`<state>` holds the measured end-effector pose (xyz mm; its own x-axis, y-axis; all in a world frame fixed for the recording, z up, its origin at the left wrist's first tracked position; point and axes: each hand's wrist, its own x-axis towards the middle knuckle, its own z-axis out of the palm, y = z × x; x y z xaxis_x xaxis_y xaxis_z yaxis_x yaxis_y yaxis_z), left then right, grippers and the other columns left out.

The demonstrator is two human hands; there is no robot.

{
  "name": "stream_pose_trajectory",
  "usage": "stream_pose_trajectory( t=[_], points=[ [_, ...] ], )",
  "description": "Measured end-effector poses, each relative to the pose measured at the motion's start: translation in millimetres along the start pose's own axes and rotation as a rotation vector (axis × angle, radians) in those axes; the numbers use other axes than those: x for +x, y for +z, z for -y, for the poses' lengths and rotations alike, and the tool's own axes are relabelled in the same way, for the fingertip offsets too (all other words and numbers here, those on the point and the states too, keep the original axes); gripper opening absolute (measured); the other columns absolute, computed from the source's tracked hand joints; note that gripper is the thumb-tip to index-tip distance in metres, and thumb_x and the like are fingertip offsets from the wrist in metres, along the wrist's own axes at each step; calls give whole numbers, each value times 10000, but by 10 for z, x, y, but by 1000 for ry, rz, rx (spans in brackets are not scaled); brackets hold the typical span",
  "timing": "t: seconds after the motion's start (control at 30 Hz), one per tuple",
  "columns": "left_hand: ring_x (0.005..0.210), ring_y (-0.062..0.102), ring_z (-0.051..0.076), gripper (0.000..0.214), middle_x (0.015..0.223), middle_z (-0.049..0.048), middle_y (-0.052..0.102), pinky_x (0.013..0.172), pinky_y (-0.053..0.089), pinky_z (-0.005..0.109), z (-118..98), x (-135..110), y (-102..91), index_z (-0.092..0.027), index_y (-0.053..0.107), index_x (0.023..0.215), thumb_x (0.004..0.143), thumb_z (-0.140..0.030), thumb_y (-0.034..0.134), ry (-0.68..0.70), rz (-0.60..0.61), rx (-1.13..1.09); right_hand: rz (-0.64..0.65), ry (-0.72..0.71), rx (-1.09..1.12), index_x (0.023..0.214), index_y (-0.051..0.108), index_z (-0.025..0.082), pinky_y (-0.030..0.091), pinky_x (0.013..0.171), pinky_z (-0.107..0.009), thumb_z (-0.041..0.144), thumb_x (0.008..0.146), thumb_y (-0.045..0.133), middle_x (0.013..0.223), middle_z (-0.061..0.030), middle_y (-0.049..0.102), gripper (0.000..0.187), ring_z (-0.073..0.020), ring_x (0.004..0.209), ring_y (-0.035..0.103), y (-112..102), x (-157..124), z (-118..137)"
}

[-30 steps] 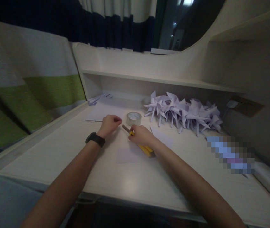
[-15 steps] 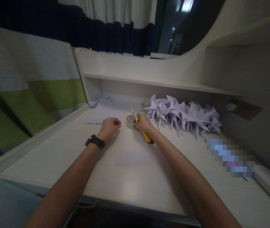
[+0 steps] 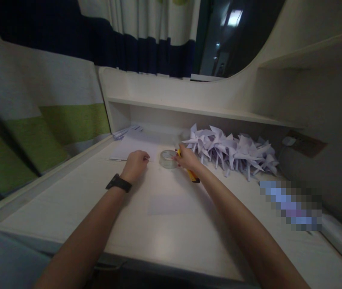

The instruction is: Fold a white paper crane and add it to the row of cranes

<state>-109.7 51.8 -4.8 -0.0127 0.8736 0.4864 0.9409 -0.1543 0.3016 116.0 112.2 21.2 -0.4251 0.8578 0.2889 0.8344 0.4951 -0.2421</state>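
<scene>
My right hand (image 3: 188, 158) is closed around a yellow utility knife (image 3: 192, 175), whose handle sticks out below the palm. Its fingertips touch a roll of clear tape (image 3: 167, 159) lying flat on the desk (image 3: 171, 237). My left hand (image 3: 135, 162), with a black watch on the wrist, rests curled on the desk just left of the tape, at the edge of a white sheet (image 3: 134, 147). What its fingers pinch, if anything, is hidden. A small piece of paper (image 3: 166, 204) lies nearer to me.
A heap of white paper pinwheels (image 3: 232, 151) lies under the shelf (image 3: 195, 109) to the right. More folded paper (image 3: 127, 130) sits in the back left corner. A blurred-out object (image 3: 291, 202) lies at right. A striped curtain (image 3: 44, 120) hangs at left.
My right hand carried the yellow knife up from the small paper piece to the tape roll. The left hand stayed in place beside the tape. The view tilted slightly.
</scene>
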Motion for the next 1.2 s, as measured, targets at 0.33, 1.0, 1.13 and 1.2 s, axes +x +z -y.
stream_pose_trajectory(
  t=[0.33,1.0,1.13,1.2],
  points=[
    [775,659,213,173,836,75,731,754,502,326,-469,-110,9,-146,722,825,688,-241,675,-142,26,-714,43,242,-124,1211,470,84,413,828,-287,276,887,526,1119,-181,599,381,-261,1029,584,-250,-1203,-923],
    [809,671,201,114,864,74,739,794,511,344,-915,-409,114,-166,716,800,725,-242,675,39,286,-919,-186,246,-198,1061,596,132,371,871,-323,208,862,522,1043,-149,623,225,-260,1026,546,-312,-1718,-793],
    [777,646,169,98,847,53,711,732,509,300,-962,-461,156,-181,691,792,774,-185,595,293,139,-722,-39,111,234,1126,513,181,419,650,-245,201,822,582,868,-52,703,312,-175,760,640,-334,-1459,-338],
    [784,632,161,131,858,51,698,723,502,288,-981,-489,154,-181,682,810,785,-148,558,397,106,-661,40,-5,372,1267,423,200,431,643,-231,143,768,618,825,-24,717,539,-161,721,655,-260,-1327,-171]
  ],
)
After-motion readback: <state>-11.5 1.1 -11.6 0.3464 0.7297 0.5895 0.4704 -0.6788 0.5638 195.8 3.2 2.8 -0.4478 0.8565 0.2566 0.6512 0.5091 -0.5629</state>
